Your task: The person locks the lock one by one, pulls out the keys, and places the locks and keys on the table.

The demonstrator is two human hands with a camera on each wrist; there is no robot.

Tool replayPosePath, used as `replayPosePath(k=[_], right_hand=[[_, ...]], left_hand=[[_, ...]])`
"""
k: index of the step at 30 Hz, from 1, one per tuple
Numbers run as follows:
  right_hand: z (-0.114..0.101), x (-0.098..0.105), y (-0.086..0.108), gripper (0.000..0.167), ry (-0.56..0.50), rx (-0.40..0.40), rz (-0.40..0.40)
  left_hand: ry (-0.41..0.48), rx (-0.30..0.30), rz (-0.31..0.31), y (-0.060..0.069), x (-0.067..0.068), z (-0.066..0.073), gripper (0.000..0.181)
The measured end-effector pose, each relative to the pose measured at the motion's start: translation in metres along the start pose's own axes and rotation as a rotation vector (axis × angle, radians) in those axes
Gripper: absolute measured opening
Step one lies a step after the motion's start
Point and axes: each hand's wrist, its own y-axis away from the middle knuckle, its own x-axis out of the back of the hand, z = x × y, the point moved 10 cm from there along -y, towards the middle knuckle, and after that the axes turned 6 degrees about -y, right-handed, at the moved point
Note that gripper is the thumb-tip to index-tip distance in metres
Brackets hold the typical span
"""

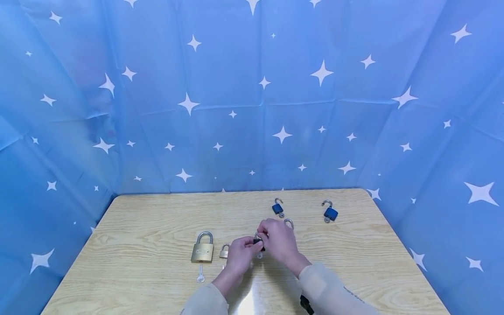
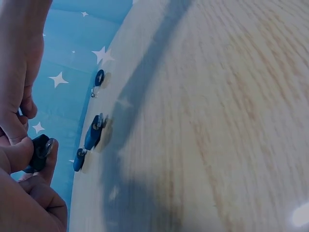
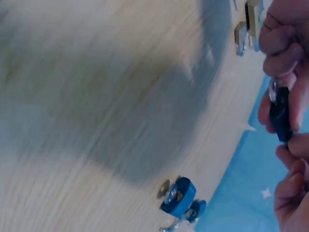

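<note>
This looks like a small screened-off booth, much like a photo or filming corner; whether it stands in a home, a studio or a lab cannot be told. Blue cloth printed with white stars fills the upper half of the head view and runs down its left and right edges, enclosing three sides. Its fold creases show. A pale wood-grain table spans the lower half, with a bright glare at bottom centre.
</note>
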Motion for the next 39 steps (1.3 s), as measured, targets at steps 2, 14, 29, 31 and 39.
replayPosePath(k=[2,14,29,31,39], right_hand=[[0.000,-0.001,0.001,0.018,0.005,0.002,0.003],[0.003,-0.006,0.001,0.013,-0.025,-0.039,-0.005],[0.027,-0.005,0.012,0.008,-0.162,-0.184,0.006],[0.032,-0.005,0.017,0.008,-0.192,-0.210,0.019],[0.036,-0.018,0.040,0.007,-0.284,-0.204,-0.036]], left_hand=[[-0.009,0.003,0.004,0.001,0.000,-0.001,0.019],[-0.042,-0.024,-0.010,-0.003,0.004,-0.002,0.021],[-0.030,-0.030,-0.066,-0.004,0.006,-0.004,0.027],[-0.028,-0.029,-0.057,-0.004,0.008,-0.003,0.028],[-0.033,-0.041,-0.022,-0.007,0.016,0.003,0.032]])
